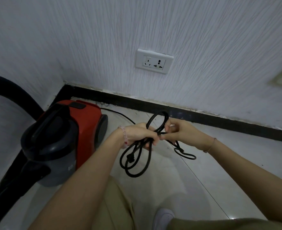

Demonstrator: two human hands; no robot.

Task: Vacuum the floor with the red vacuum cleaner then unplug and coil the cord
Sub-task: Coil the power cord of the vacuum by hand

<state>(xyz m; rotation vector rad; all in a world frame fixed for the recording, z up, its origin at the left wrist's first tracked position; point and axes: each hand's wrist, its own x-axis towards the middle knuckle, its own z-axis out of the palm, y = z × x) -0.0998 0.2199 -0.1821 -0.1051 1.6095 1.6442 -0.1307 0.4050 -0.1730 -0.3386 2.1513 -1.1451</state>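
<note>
Our left hand (142, 136) grips the bunched black cord (135, 175) above the floor beside the red vacuum cleaner (85, 128), our right hand (181, 131) pinches a strand, and we judge the uneven hanging loops could slip loose and tangle.

Single cam, head-worn, wide-angle. Faces fwd & down at the wall (103, 39) / floor (203, 171) join, short range. Left hand (142, 135) & right hand (181, 131) w/ cord (158, 112) close in, mid-frame. Socket (154, 61) at 12 o'clock, vacuum (67, 138) at 9, wearer's leg (113, 205) at 6.
</note>
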